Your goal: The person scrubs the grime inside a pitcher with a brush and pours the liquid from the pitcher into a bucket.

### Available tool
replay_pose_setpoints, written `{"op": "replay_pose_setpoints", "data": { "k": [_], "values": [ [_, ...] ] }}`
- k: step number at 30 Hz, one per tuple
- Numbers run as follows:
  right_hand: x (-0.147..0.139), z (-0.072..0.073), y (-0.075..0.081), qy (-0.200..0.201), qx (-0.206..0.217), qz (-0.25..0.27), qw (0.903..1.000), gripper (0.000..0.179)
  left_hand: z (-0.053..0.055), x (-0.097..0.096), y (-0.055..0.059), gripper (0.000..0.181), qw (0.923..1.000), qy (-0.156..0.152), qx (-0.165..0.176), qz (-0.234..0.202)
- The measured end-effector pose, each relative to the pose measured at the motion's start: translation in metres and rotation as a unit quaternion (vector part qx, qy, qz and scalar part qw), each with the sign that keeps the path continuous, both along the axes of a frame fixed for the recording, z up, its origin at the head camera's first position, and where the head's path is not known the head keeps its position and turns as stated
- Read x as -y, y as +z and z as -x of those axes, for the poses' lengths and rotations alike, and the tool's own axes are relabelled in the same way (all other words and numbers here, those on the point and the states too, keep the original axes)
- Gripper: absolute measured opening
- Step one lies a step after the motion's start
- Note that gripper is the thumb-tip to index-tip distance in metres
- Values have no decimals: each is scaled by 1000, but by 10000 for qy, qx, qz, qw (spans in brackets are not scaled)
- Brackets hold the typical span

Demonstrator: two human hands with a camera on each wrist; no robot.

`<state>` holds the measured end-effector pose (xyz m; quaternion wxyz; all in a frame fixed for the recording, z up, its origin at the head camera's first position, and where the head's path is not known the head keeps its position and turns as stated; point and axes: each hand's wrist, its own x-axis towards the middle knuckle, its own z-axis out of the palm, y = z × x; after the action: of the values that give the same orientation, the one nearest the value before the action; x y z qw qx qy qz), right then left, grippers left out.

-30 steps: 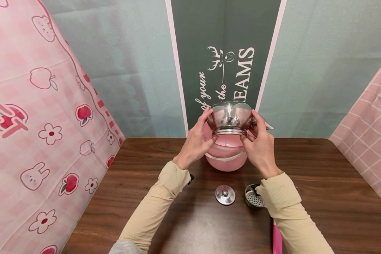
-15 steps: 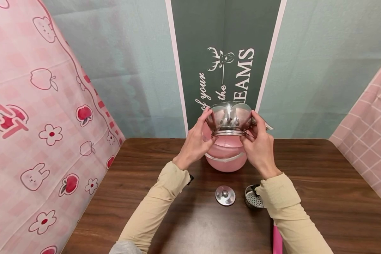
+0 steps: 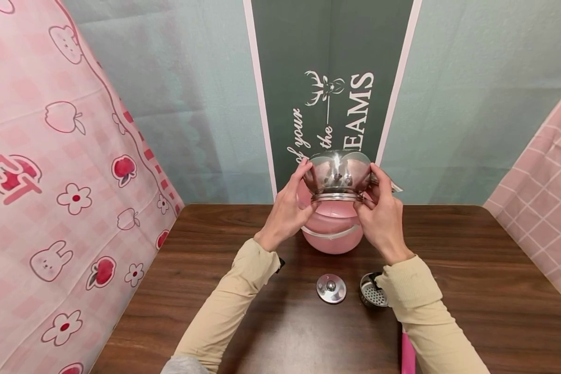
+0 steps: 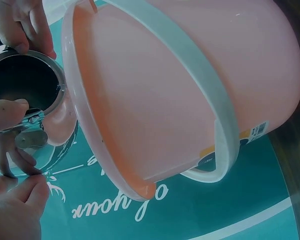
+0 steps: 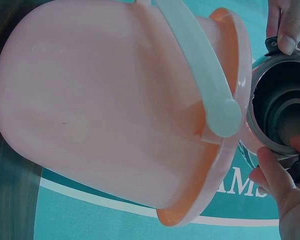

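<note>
A shiny metal teapot [image 3: 337,174] is held tipped over, its mouth facing down above a pink bucket [image 3: 332,241]. My left hand [image 3: 285,210] grips the pot's left side, with the thumb near the rim. On the other side my right hand [image 3: 384,221] grips it close to the rim, a pointed metal part sticking out beyond the fingers. Both wrist views look into the pot's dark round opening [image 4: 22,80], right beside the bucket's lip. Nearer to me lie a metal lid [image 3: 331,289] with a knob and a perforated metal strainer [image 3: 374,290], partly behind my right sleeve.
The bucket's white handle [image 5: 200,65] hangs across its side. A bright pink object [image 3: 408,353] shows beside my right forearm, mostly hidden. Behind the brown wooden table [image 3: 215,234] hangs a green cloth [image 3: 332,31] with white lettering; patterned pink cloths stand at both sides.
</note>
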<state>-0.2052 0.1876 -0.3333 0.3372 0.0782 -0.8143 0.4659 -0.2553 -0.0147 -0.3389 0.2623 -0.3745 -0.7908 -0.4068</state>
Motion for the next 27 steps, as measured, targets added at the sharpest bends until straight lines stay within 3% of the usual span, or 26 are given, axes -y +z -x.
{"op": "replay_pose_setpoints", "data": {
  "k": [27],
  "values": [
    [-1,-1,1,-10,-324,40,9995,67,-2,-1,1,80,9993,123,-343,-25]
  ]
}}
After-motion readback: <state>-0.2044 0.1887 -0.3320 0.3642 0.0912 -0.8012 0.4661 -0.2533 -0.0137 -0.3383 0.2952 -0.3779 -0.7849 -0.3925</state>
